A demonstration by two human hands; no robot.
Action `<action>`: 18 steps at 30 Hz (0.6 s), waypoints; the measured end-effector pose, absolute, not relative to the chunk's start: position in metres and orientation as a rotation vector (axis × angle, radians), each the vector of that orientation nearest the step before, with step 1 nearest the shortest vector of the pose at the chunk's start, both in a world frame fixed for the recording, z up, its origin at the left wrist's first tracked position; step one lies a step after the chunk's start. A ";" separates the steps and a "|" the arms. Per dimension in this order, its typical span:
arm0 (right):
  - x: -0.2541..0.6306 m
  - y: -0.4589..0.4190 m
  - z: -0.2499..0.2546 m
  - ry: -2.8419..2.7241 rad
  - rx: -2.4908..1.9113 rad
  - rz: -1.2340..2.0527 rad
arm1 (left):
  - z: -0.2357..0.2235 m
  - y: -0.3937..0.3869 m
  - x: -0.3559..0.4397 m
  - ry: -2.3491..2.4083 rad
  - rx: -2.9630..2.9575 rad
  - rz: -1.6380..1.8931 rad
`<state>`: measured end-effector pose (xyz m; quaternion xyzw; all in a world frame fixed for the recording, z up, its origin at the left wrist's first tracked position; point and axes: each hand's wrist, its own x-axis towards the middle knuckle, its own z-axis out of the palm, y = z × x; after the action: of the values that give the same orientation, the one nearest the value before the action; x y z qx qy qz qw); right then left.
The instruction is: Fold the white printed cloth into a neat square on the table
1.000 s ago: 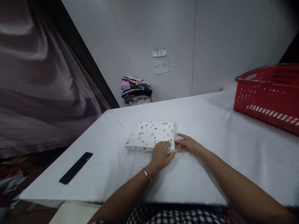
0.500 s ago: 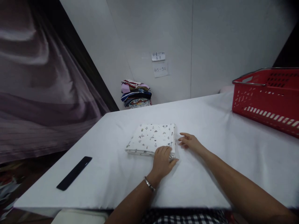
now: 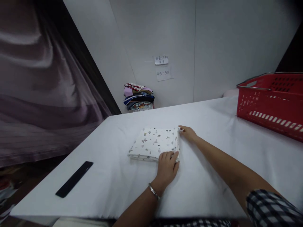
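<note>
A folded white cloth point(image 3: 155, 142) with a small scattered print lies flat in the middle of the white table. My left hand point(image 3: 166, 165), with a silver bracelet at the wrist, holds its near right corner, fingers on top and thumb at the side edge. At the far right corner, my right hand point(image 3: 188, 133) pinches the cloth's edge between thumb and fingertips. The fingertips of the right hand are partly hidden behind the hand itself.
A dark flat phone-like slab point(image 3: 74, 179) lies on the left of the white-covered table point(image 3: 106, 186). A red basket point(image 3: 270, 104) with a metal handle stands at the right. Folded fabrics point(image 3: 139, 97) are stacked beyond the far edge, by the wall. A draped curtain point(image 3: 47, 94) hangs at left.
My right hand has moved away from me and left, from beside the cloth onto its far right corner. The left hand stays at the near corner, its thumb drawn in closer.
</note>
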<state>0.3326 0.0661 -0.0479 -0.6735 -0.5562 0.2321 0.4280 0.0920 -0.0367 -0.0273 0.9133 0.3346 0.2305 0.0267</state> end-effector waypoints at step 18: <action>0.338 0.092 -0.053 -1.587 -1.649 0.525 | -0.034 -0.035 0.089 0.996 2.764 0.643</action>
<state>0.3381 0.0925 -0.0526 -0.6476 -0.6234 0.2062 0.3865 0.0891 -0.0351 -0.0336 0.9169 0.3305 0.2133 0.0668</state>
